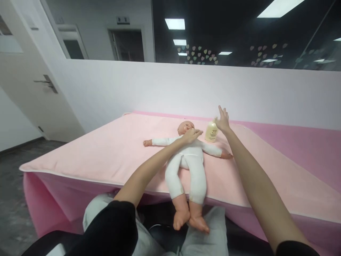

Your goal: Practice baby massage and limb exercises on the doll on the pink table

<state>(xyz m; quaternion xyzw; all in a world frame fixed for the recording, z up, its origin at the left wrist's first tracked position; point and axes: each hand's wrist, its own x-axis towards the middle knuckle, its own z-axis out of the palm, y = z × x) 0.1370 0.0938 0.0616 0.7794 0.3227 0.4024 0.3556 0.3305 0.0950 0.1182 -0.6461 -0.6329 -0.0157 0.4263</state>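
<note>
A baby doll (190, 151) in a white cloth body lies on its back on the pink padded cover. Its arms are spread, and its feet hang past the front edge. My left hand (193, 135) is over the doll's upper chest, just below its head, fingers stretched to the right. To the right of it stands an upright pale yellow pump bottle (211, 132) with dark print. At the bottle's top is my right hand (223, 120), its fingers spread and pointing up. The hand covers part of the pump head, and I cannot tell whether it presses it.
The pink cover (106, 153) spreads over a wide table with a darker pink cloth (45, 199) hanging at its front. A white wall (160, 89) with a dark window above it rises behind. At the left is a door (39, 78). My knees are under the front edge.
</note>
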